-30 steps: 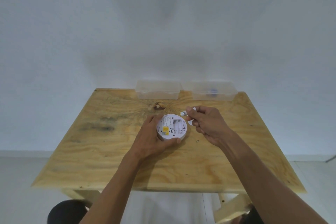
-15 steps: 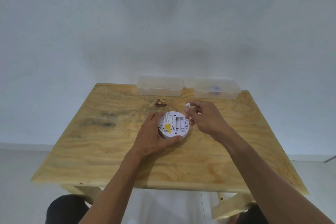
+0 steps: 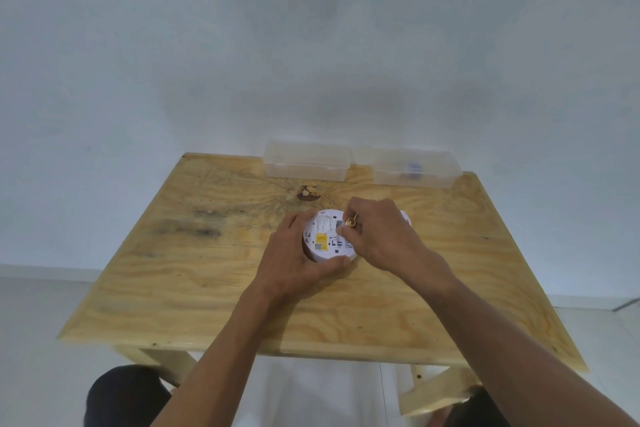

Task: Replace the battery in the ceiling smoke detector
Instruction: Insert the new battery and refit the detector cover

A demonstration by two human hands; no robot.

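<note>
I count one detector (image 3: pixel 328 238), one battery (image 3: pixel 347 224) and two clear boxes (image 3: pixel 307 165) (image 3: pixel 415 172) on the bench (image 3: pixel 194 288). The detector lies mid-bench, back side up. My left hand (image 3: pixel 294 262) grips its rim; my right hand (image 3: pixel 384 236) pinches the battery over it, long axis roughly left-right, gold end toward the far side.
</note>
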